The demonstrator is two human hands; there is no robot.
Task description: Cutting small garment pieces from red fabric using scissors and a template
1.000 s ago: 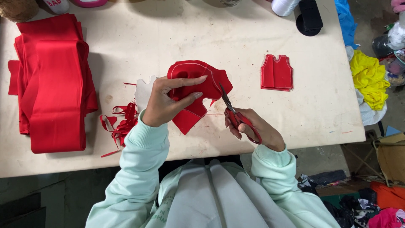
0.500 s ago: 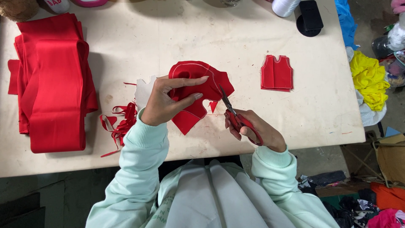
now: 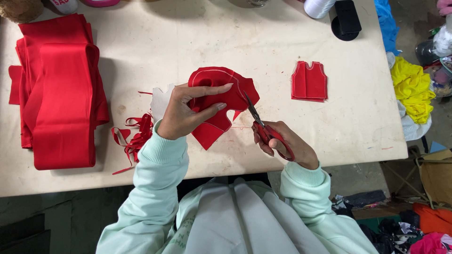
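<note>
My left hand (image 3: 188, 113) pinches a red fabric piece (image 3: 219, 106) with white stitch lines, lifting it just above the pale wooden table (image 3: 263, 47). My right hand (image 3: 282, 146) grips red-handled scissors (image 3: 263, 129); their blades point up-left and touch the right edge of that fabric. A small white paper pattern (image 3: 160, 101) lies partly hidden under my left hand. A finished small red vest shape (image 3: 309, 81) lies flat to the right.
A thick stack of folded red cloth (image 3: 59, 89) fills the table's left. Red trimmed scraps (image 3: 134, 136) lie near my left wrist. A black object (image 3: 346, 19) and white spool (image 3: 318, 7) sit at the far edge. Yellow cloth (image 3: 412, 89) hangs off the right side.
The scissors have shifted slightly along the fabric's right edge and the fabric has turned a little in my left hand. Everything else stays put.
</note>
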